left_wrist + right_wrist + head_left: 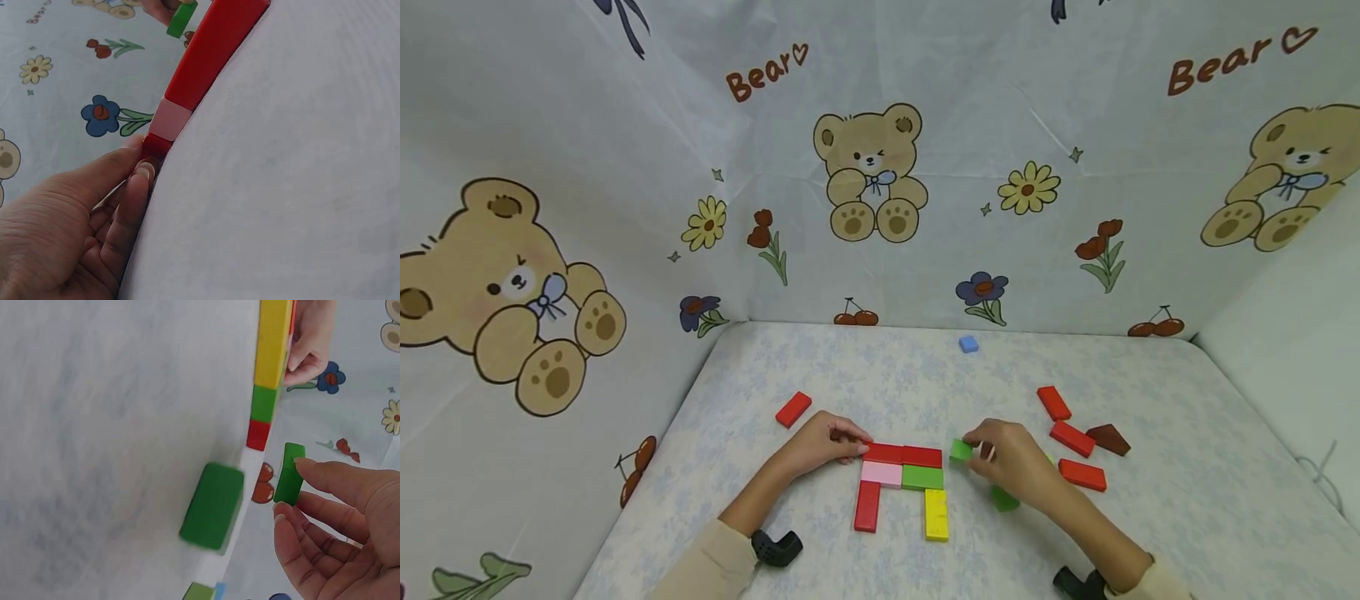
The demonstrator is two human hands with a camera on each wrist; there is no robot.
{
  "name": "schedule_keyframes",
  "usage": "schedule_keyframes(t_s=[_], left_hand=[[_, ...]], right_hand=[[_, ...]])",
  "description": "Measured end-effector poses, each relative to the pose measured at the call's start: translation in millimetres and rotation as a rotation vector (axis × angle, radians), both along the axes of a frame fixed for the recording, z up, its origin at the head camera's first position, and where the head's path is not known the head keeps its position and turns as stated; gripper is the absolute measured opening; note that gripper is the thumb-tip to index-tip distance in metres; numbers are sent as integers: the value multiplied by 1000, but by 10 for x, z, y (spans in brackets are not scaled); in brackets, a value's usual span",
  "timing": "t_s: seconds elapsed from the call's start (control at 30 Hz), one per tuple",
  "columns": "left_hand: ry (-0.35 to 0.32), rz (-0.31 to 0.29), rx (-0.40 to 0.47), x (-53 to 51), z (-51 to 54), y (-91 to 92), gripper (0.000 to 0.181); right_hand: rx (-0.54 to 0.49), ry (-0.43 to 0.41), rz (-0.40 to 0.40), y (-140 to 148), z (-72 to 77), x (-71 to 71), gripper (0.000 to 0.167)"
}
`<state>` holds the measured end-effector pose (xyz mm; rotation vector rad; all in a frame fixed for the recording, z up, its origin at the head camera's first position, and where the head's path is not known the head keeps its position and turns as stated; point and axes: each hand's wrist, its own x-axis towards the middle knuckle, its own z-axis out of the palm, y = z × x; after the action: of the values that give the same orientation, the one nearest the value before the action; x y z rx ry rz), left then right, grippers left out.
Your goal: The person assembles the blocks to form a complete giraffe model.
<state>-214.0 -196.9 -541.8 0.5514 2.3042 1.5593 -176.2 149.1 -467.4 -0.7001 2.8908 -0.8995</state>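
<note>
Right hand (1011, 458) had the green block (961, 451) pinched between thumb and fingers, apparently lifted off the table (880, 375). Block was left of that hand, just past the right end of the top row (902, 455), small gap to the right red block (922, 457), not touching. Left hand (826, 438) was at the row's opposite end, thumb and finger pinching the left red block (883, 453), so right hand was clearly nearer. Green block's long axis: roughly left-right per the right wrist view, about along the row, one short end seemingly toward the right red block. Fingers hid its other end in the head view; couldn't tell exact yaw.
</note>
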Motion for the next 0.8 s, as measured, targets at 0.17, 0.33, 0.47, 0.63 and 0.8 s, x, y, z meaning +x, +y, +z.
schedule_keyframes(t_s=[0.17,0.33,0.47,0.63,0.8], left_hand=[[3,-4,-2,1,13,3,16],[9,-9,1,6,16,6,15],[7,-6,-11,10,12,1,15],[6,-5,1,7,23,0,17],[7,-8,1,5,23,3,16]], right_hand=[[-19,1,44,-116,62,160,29],[-43,-27,122,-241,91,313,29],[-73,-68,187,-345,82,426,28],[-70,-84,271,-489,50,555,30],[-53,-54,344,-602,2,655,28]])
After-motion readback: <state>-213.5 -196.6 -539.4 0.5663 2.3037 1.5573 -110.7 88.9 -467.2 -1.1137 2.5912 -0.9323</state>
